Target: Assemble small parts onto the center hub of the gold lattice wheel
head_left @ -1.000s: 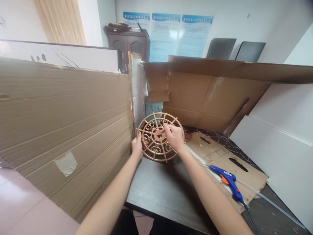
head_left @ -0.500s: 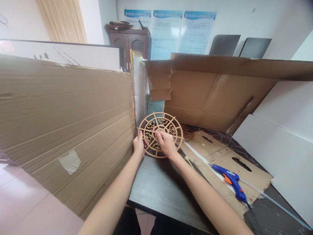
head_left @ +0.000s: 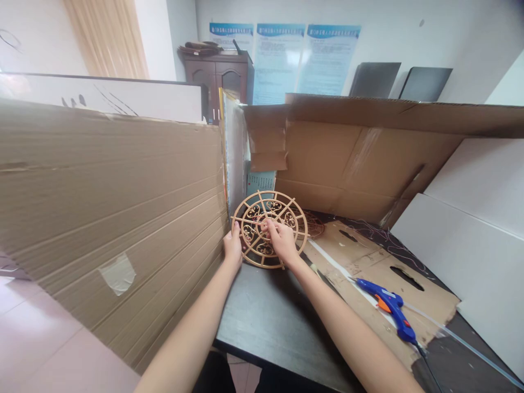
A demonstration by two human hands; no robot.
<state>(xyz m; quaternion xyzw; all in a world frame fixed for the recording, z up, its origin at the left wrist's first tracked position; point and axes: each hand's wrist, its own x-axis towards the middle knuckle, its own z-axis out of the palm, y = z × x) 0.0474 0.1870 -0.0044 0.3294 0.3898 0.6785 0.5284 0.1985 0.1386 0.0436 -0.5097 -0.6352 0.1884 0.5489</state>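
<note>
A round, tan openwork lattice disc (head_left: 270, 262) with rings, spokes and curled ornaments is held above the near part of the dark table (head_left: 262, 305), its face tilted toward me. My left hand (head_left: 233, 246) grips its left rim, thumb on the front. At the disc's centre, my right hand (head_left: 282, 239) pinches with thumb and forefinger; whether a small piece sits between those fingertips I cannot make out. Behind the disc, to the right, part of a darker, reddish round lattice (head_left: 315, 225) shows on the table, mostly hidden.
A blue glue gun (head_left: 387, 303) with an orange trigger lies on a flat cardboard sheet (head_left: 368, 256) at right. Tall cardboard (head_left: 123, 202) walls the left, another cardboard panel (head_left: 347, 158) the back. White boxes (head_left: 478, 218) stand at far right. Thin reddish wires (head_left: 380, 232) lie behind.
The view has tilted up slightly, so everything sits a little lower in the picture. My hands keep nearly the same places on the disc, which looks barely turned.
</note>
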